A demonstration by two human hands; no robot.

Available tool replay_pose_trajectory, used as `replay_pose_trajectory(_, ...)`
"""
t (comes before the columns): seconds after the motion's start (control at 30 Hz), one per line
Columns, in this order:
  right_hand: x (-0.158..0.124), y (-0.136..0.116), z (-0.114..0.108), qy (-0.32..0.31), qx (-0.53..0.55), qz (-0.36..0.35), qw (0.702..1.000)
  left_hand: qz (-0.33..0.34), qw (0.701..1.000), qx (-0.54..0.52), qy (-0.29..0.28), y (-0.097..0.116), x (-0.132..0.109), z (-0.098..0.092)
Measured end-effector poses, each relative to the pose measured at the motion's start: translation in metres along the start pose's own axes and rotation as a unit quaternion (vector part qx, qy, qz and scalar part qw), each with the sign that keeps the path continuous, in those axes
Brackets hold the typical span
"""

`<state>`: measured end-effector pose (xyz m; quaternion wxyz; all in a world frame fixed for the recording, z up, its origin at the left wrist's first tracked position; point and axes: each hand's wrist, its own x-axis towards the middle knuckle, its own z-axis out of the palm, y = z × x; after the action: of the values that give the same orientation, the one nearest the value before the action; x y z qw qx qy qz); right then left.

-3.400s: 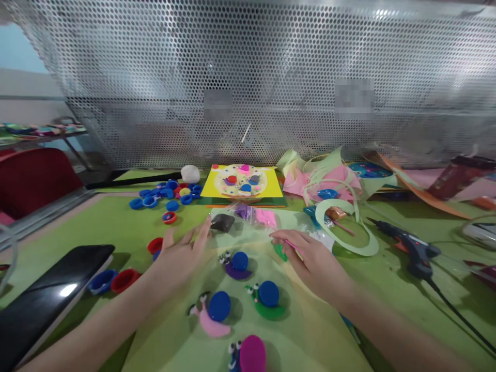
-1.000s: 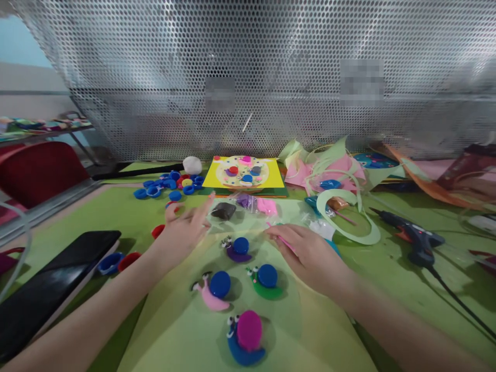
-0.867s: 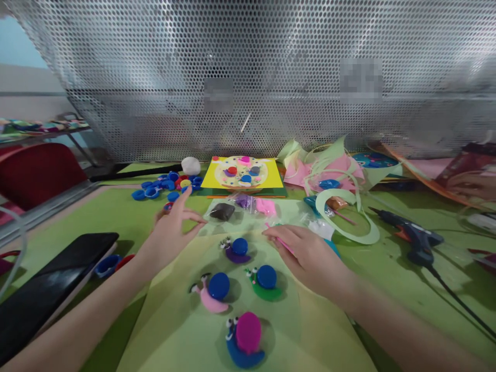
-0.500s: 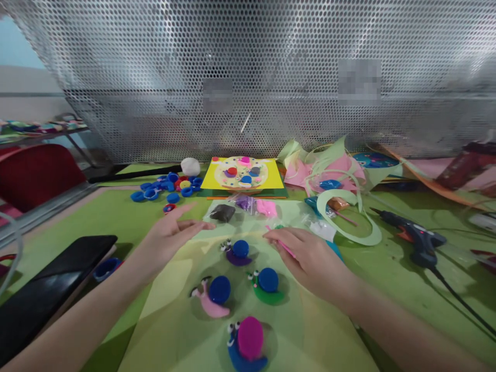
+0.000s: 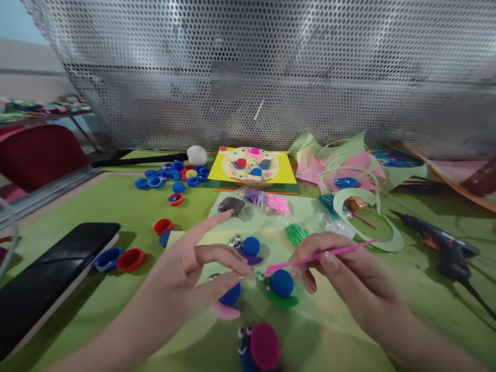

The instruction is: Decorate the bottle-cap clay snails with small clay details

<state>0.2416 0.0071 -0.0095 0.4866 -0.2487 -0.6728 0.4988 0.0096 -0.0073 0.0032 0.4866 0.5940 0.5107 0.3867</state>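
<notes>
My right hand [image 5: 344, 279] holds a thin pink clay-modelling tool [image 5: 321, 257] between thumb and fingers, its tip close to the eyes of the green clay snail [image 5: 279, 297] with a blue cap shell. My left hand [image 5: 189, 279] hovers left of that tip, index finger stretched out, thumb and another finger pinched; what they hold, if anything, is too small to make out. It partly hides the pink snail [image 5: 227, 311] with a blue cap. Behind lies the purple snail [image 5: 248, 253] with a blue cap. Nearest me is the blue snail [image 5: 248, 356] with a magenta cap.
Bags of clay [image 5: 277, 203] lie behind the snails. Further back stands a yellow card [image 5: 217, 173] with a decorated disc. Bottle caps [image 5: 155, 181] and a black phone-like case [image 5: 58, 284] are at left. A glue gun [image 5: 437, 240] and paper scraps [image 5: 341, 165] are at right.
My left hand has moved right and nearer, over the pink snail, its fingers pinching. My right hand has turned the pink tool toward the green snail's head. The view has shifted slightly.
</notes>
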Motion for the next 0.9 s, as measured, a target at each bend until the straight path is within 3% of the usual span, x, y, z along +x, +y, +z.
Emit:
replay_pose_trajectory(0.17, -0.006, 0.002, 0.004, -0.014, 0.064, 0.049, 0.997, -0.116, 0.983, -0.136, -0.036, -0.005, -0.005, 0.008)
replay_pose_trajectory(0.4, -0.003, 0.000, -0.001, -0.044, 0.071, 0.065, 0.994, -0.121, 0.962, -0.239, -0.050, -0.008, -0.010, 0.013)
replay_pose_trajectory(0.6, -0.007, -0.001, -0.002, -0.075, 0.060, 0.082, 0.992, -0.101, 0.968, -0.221, -0.066, -0.008, -0.011, 0.011)
replay_pose_trajectory(0.9, -0.002, -0.012, 0.003, -0.076, 0.028, 0.095, 0.992, -0.059, 0.992, -0.109, -0.033, -0.002, -0.016, 0.010)
